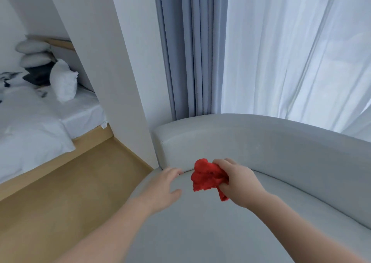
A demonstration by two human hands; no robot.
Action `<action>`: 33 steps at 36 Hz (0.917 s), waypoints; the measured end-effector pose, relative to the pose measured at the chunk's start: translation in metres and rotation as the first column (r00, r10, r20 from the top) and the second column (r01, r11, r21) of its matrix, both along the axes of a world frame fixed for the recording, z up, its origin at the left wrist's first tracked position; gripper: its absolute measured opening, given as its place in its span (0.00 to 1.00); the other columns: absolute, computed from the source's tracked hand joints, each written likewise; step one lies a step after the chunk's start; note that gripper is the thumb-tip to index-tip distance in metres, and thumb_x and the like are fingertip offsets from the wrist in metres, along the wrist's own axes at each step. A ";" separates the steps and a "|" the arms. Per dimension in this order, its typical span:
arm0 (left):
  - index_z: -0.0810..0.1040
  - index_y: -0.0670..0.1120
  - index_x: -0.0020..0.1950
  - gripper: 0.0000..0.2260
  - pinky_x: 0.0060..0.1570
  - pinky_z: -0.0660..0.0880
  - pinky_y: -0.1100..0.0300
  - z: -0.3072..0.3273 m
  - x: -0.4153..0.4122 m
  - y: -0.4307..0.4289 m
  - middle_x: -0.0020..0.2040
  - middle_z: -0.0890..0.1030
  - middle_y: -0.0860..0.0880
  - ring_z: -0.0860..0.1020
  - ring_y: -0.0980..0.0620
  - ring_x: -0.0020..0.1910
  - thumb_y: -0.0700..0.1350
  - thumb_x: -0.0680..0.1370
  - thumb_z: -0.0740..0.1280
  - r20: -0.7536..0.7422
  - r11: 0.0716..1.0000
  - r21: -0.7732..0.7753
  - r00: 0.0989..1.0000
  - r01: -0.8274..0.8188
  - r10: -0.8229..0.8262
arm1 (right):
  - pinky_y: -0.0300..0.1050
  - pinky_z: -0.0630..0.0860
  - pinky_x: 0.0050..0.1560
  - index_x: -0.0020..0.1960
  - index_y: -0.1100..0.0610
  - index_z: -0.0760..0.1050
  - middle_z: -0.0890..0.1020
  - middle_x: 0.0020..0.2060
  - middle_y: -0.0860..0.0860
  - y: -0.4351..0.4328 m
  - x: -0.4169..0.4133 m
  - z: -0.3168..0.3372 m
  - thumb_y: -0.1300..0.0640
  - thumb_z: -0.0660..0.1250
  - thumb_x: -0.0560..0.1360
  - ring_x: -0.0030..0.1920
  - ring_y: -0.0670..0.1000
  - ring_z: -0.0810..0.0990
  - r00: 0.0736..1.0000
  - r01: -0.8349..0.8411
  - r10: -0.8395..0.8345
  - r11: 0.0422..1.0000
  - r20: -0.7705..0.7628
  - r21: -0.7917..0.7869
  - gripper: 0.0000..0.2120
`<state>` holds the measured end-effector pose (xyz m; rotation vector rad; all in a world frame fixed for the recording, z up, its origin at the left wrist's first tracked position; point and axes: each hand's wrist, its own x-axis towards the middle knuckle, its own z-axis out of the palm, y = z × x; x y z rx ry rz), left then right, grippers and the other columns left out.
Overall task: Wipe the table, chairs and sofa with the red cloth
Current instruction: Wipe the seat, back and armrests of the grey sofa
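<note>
**Sofa, left end: wiping in hand**

Item: red cloth (208,177), bunched, gripped in the curled fingers of the right hand (239,179), at the seam where the sofa (281,154) seat meets its backrest; whether it presses the fabric is hard to tell. Left hand (163,188): fingers straight, spread over the seat corner, holding nothing. Step: sofa stage. Next move likely calls for a firm sweep along the seat and backrest.
</note>
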<state>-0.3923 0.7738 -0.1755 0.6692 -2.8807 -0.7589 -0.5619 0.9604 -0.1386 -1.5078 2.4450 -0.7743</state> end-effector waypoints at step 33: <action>0.52 0.49 0.78 0.28 0.74 0.41 0.53 -0.430 -0.028 -0.103 0.79 0.50 0.49 0.46 0.51 0.77 0.60 0.81 0.49 0.110 0.931 -0.337 0.976 -0.142 0.189 | 0.48 0.75 0.48 0.60 0.55 0.73 0.73 0.67 0.45 -0.139 -0.025 -0.336 0.59 0.69 0.69 0.54 0.55 0.80 0.929 0.115 -0.227 0.928 -0.293 -0.355 0.20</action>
